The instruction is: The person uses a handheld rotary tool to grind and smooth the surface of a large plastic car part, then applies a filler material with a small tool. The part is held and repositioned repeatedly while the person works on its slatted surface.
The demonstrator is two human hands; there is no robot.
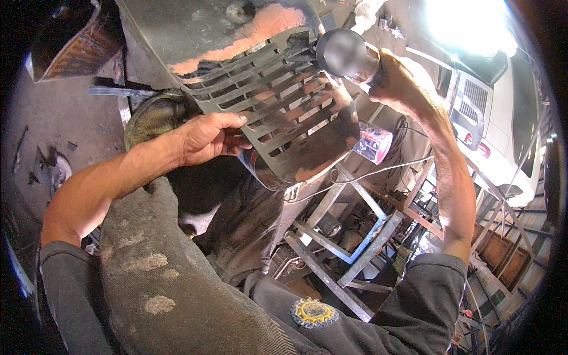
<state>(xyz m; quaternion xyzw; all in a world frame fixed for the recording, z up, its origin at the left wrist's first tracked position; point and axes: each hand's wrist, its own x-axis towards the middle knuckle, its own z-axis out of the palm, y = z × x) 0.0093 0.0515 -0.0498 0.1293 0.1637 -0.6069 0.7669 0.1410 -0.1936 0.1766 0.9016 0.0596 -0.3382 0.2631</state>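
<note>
Concrete floor (65, 115) stretched off to the left of the cluttered workshop, while a white car (503, 133) stood on the right near a glaring light (473, 26). Between them, slanting in front of me, was the slatted panel (313, 148), dark, with orange-pink patches (272, 26) across its upper part and smaller ones among the slats. My left hand (204, 139) pinched its left edge, thumb on the upper face and fingers curled by the rim. My right hand (405, 83) was wrapped around a round-topped tool (342, 53) over the upper right of the slats; its face was blurred, so I could not tell its kind, nor whether it touched the panel.

I judged the step in hand to be surface work on those patched slats. What the next move called for, as I read it, was a steady left pinch and an even path for the tool along the bars.

Room was tighter on the right: a printed tin (374, 144) sat just beside the panel's edge, a thin hose (387, 170) ran below it, and a blue-edged metal frame (373, 248) lay beyond. Leftward, past my knuckles, the panel's rim left more space.
</note>
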